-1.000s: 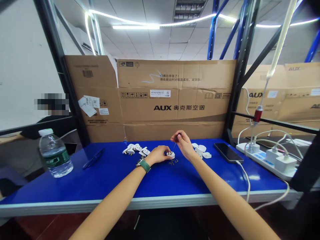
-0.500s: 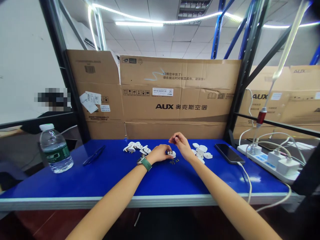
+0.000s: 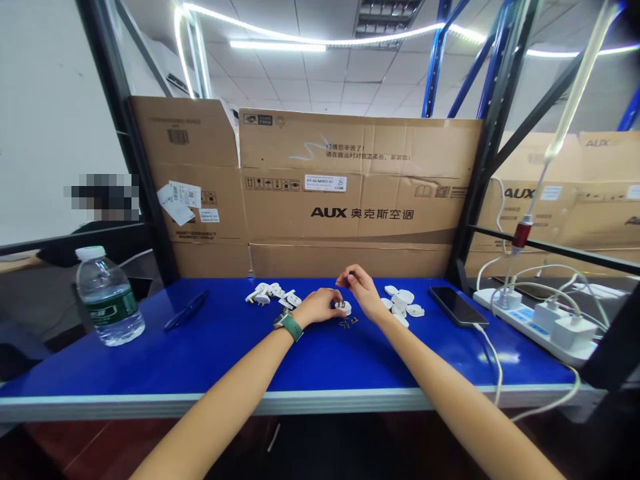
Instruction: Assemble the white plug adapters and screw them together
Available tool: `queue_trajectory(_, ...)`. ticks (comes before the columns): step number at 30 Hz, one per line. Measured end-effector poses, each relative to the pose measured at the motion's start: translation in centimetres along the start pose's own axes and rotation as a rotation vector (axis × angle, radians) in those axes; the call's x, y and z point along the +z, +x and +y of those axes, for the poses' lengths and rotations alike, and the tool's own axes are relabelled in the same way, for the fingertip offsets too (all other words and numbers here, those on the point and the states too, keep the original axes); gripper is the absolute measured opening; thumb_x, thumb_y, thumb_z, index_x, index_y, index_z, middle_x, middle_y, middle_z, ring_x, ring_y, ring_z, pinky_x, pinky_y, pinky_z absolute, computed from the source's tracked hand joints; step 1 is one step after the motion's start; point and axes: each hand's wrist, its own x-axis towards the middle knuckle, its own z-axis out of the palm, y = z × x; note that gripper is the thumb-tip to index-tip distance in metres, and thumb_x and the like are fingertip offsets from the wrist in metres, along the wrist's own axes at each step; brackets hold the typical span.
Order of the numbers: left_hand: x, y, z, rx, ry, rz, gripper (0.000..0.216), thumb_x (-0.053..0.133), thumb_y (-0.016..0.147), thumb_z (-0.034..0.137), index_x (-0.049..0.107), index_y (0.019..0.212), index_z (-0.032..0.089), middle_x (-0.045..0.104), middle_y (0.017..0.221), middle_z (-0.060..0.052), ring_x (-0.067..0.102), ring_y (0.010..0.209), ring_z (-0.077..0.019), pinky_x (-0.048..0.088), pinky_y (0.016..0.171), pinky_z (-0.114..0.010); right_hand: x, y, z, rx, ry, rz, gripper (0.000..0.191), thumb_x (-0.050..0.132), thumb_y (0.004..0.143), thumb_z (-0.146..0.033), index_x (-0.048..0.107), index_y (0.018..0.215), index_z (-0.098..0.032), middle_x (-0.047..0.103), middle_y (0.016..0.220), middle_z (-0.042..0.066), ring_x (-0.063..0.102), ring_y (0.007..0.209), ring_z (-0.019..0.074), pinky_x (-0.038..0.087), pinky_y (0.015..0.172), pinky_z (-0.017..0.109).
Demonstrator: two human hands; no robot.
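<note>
My left hand (image 3: 318,305), with a green watch on its wrist, is curled round a small white plug part (image 3: 343,308) and holds it on the blue table (image 3: 225,353). Just above that part, my right hand (image 3: 361,288) is pinched shut on a thin dark tool, probably a small screwdriver, mostly hidden by the fingers. A few small dark screws (image 3: 348,323) lie right in front of the part. White plug parts lie in one pile (image 3: 273,295) to the left of my hands and another pile (image 3: 403,301) to the right.
A water bottle (image 3: 107,299) stands at the table's left, a dark pen (image 3: 187,311) lies beside it. A phone (image 3: 456,306) on a cable and a power strip (image 3: 537,321) with chargers sit at the right. Cardboard boxes (image 3: 350,193) wall the back. A person sits beyond the left frame.
The right hand has lowered and closed in on the plug part, and the tool's shaft, visible a second ago, is now hidden. The view shifted slightly; the left hand stays put.
</note>
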Motion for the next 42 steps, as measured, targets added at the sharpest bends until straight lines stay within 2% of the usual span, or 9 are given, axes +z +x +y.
queue_trajectory(13,0.1,0.2,-0.2,0.017,0.006,-0.002,0.038,0.076,0.076,0.051,0.069,0.100,0.022,0.072,0.099,-0.004,0.066,0.084,-0.0205,0.045,0.069,-0.025,-0.2,0.2,0.1,-0.013,-0.053,0.025,0.032,0.057,0.090,-0.056,0.052,0.095,-0.025,0.063,0.091,0.004,0.065,0.090,0.0203,0.054,0.090,0.040)
queue_trajectory(22,-0.1,0.0,0.1,0.017,0.013,-0.002,0.035,0.076,0.076,0.049,0.069,0.098,0.023,0.072,0.100,-0.004,0.066,0.084,-0.0204,0.044,0.068,-0.025,-0.1,0.1,0.3,-0.007,-0.034,-0.008,0.031,0.058,0.090,-0.054,0.053,0.095,-0.024,0.064,0.090,0.003,0.066,0.087,0.0196,0.054,0.088,0.039)
queue_trajectory(29,-0.2,0.0,0.3,-0.008,-0.007,-0.008,0.035,0.078,0.074,0.048,0.069,0.097,0.022,0.072,0.097,-0.004,0.065,0.082,-0.0202,0.044,0.068,-0.025,0.1,0.3,-0.1,-0.016,0.017,0.041,0.028,0.059,0.089,-0.052,0.052,0.094,-0.025,0.063,0.088,0.003,0.065,0.085,0.0193,0.054,0.090,0.040)
queue_trajectory(35,-0.2,0.1,0.3,0.011,-0.022,-0.016,0.035,0.077,0.076,0.048,0.068,0.096,0.021,0.071,0.098,-0.004,0.065,0.083,-0.0202,0.046,0.072,-0.027,0.1,0.2,-0.1,-0.004,-0.009,0.023,0.030,0.058,0.088,-0.053,0.052,0.093,-0.025,0.063,0.087,0.003,0.063,0.084,0.0196,0.053,0.088,0.040)
queue_trajectory(39,-0.5,0.3,0.3,0.065,-0.107,0.036,0.044,0.085,0.068,0.041,0.066,0.102,0.020,0.069,0.106,-0.005,0.064,0.086,-0.0198,0.049,0.078,-0.028,-0.1,0.1,0.1,0.021,-0.097,0.037,0.032,0.054,0.089,-0.056,0.050,0.094,-0.025,0.063,0.088,0.004,0.063,0.087,0.0203,0.053,0.086,0.038)
queue_trajectory(42,-0.9,0.4,0.4,0.084,-0.221,0.035,0.042,0.085,0.067,0.032,0.066,0.101,0.018,0.069,0.102,-0.004,0.064,0.084,-0.0184,0.051,0.077,-0.028,-0.3,0.1,0.2,0.009,-0.104,0.028,0.029,0.054,0.090,-0.053,0.051,0.094,-0.024,0.064,0.089,0.004,0.063,0.086,0.0198,0.052,0.085,0.036)
